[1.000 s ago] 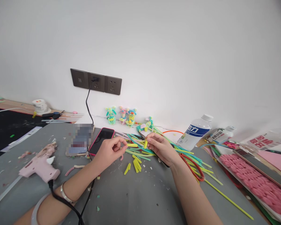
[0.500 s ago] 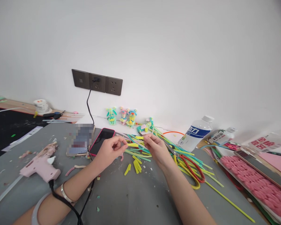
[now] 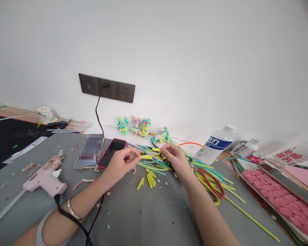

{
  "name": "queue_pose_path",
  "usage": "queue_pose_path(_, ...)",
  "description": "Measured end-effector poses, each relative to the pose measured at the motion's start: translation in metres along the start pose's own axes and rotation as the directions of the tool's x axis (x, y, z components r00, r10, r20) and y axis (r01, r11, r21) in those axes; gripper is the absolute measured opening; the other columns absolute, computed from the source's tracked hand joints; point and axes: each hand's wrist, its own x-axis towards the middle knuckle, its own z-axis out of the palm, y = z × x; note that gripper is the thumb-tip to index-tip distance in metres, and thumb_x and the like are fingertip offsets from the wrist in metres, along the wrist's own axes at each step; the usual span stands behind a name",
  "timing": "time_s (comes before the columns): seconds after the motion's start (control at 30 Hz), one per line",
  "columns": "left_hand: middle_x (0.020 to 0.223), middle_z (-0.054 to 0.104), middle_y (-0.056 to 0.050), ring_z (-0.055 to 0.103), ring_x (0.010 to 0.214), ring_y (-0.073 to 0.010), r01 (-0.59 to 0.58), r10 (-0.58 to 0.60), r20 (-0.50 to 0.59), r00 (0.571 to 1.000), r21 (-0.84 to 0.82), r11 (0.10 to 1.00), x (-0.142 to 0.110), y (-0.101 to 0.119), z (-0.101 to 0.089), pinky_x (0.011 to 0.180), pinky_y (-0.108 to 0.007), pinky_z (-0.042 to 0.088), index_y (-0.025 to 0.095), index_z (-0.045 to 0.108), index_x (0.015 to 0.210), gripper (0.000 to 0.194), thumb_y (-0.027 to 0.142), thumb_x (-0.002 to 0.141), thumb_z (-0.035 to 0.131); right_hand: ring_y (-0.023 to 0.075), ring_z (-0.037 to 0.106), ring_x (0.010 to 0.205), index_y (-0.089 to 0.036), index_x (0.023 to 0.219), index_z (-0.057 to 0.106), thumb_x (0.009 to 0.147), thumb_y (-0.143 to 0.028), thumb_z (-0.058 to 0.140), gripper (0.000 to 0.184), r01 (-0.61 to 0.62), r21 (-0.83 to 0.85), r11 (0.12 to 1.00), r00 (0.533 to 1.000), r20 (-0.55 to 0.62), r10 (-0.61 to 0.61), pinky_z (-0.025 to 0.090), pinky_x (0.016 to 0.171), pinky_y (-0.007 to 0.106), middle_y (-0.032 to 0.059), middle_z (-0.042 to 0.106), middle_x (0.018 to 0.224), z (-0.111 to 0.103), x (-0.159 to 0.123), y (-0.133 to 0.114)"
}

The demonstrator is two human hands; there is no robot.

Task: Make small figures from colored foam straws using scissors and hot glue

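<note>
My left hand (image 3: 124, 162) pinches a short yellow pipe cleaner piece (image 3: 146, 157) between thumb and forefinger, its free end pointing right. Just to the right, my right hand (image 3: 176, 159) has its fingertips closed on another short yellow piece (image 3: 156, 149), which sticks out leftward. The two pieces are apart. Below them on the grey mat lie several cut yellow pieces (image 3: 151, 179). A pile of long green, teal and yellow pipe cleaners (image 3: 220, 179) spreads behind and beside my right hand. Scissors with red and yellow handles (image 3: 213, 186) rest on that pile.
A pink glue gun (image 3: 46, 179) with a black cord lies at left, its cord passing by my left forearm. Two phones, one a pink-edged phone (image 3: 113, 152), lie behind my left hand. Small colourful figures (image 3: 145, 128) stand by the wall. A bottle (image 3: 217, 145) stands at right.
My right hand has shifted slightly to the right with its yellow piece. My left hand keeps its hold, almost still. The view has moved a little.
</note>
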Motion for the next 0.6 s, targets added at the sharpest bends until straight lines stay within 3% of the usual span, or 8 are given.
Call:
queue_pose_path(0.17, 0.057, 0.027, 0.009, 0.035, 0.046, -0.0079, -0.026, 0.028, -0.031, 0.999, 0.077, 0.997, 0.000, 0.001, -0.001, 0.047, -0.019, 0.038, 0.017, 0.060, 0.079, 0.014, 0.030, 0.084, 0.060, 0.0165, 0.052, 0.064, -0.020, 0.076, 0.059, 0.079, -0.044, 0.068, 0.026, 0.005, -0.230, 0.973, 0.974, 0.222, 0.047, 0.039, 0.061, 0.028, 0.0003, 0.061, 0.070, 0.004, -0.001, 0.008)
queue_pose_path(0.3, 0.056, 0.030, 0.009, 0.031, 0.050, -0.0086, -0.040, 0.046, -0.044, 0.998, 0.124, 0.991, 0.001, -0.001, -0.002, 0.050, -0.021, 0.030, 0.016, 0.060, 0.079, 0.015, 0.030, 0.084, 0.059, 0.0217, 0.055, 0.081, -0.021, 0.081, 0.063, 0.079, -0.022, 0.068, 0.005, 0.247, -0.522, 0.817, 0.963, 0.230, -0.144, 0.042, 0.072, 0.033, 0.0040, 0.065, 0.087, 0.011, -0.006, 0.008)
queue_pose_path(0.37, 0.056, 0.031, 0.009, 0.031, 0.050, -0.0089, -0.035, 0.042, -0.049, 0.998, 0.121, 0.992, 0.001, -0.002, -0.003, 0.051, -0.021, 0.029, 0.016, 0.060, 0.080, 0.015, 0.031, 0.084, 0.058, 0.0228, 0.056, 0.087, -0.021, 0.080, 0.063, 0.080, -0.017, 0.068, 0.006, 0.332, -0.543, 0.771, 0.937, 0.283, -0.205, 0.043, 0.075, 0.033, 0.0047, 0.064, 0.090, 0.013, -0.009, 0.005)
queue_pose_path(0.6, 0.057, 0.031, 0.009, 0.032, 0.051, -0.0095, -0.031, 0.040, -0.071, 0.997, 0.127, 0.991, 0.001, -0.003, -0.004, 0.052, -0.022, 0.027, 0.017, 0.060, 0.081, 0.016, 0.032, 0.084, 0.058, 0.0197, 0.058, 0.081, -0.022, 0.075, 0.072, 0.082, -0.015, 0.073, 0.010, 0.425, -0.441, 0.791, 0.807, 0.580, -0.111, 0.044, 0.077, 0.032, 0.0003, 0.065, 0.075, 0.023, -0.019, -0.003)
